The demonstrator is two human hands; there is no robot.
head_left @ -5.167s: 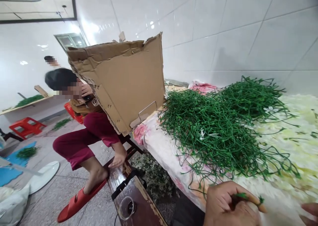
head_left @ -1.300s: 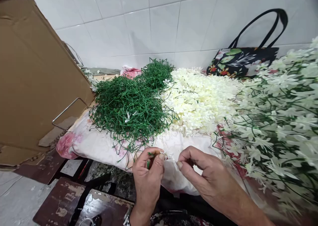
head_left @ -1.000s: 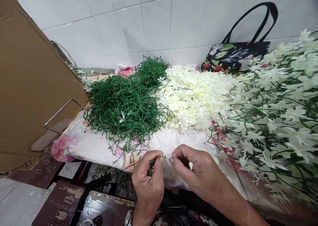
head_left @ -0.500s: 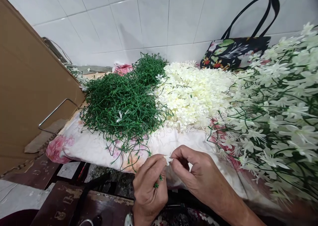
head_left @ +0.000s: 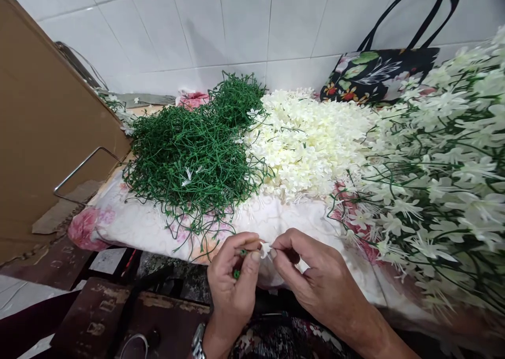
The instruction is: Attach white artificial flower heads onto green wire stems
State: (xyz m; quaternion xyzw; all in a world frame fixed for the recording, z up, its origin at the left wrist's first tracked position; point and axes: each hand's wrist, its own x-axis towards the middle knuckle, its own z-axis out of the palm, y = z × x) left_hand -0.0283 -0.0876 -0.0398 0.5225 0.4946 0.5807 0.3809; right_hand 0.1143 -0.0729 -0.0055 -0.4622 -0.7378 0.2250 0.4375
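A small white artificial flower point(head_left: 263, 250) is pinched between the thumb and forefinger of my left hand point(head_left: 232, 275). Bits of a green plastic stem point(head_left: 236, 273) show between the curled fingers of that same hand. Close on the right, my right hand point(head_left: 319, 275) has its thumb and forefinger pressed together at the flower's edge. Beyond my hands lies a tangled heap of green plastic stems point(head_left: 189, 154). Beside it spreads a pile of loose white blossoms point(head_left: 311, 143). Finished-looking white flower sprays point(head_left: 426, 191) on green stems fill the right side.
A floral cloth point(head_left: 130, 222) covers the work surface. At the left stands a cardboard box point(head_left: 47, 122) with a bent metal wire point(head_left: 79, 172) near it. A black floral bag point(head_left: 379, 75) leans against the tiled wall point(head_left: 244, 28). Below is a dark red wooden piece point(head_left: 165, 317).
My left hand has turned, so its fingers and the green stem ends show more. Both hands stay together at the white flower. The view has shifted slightly.
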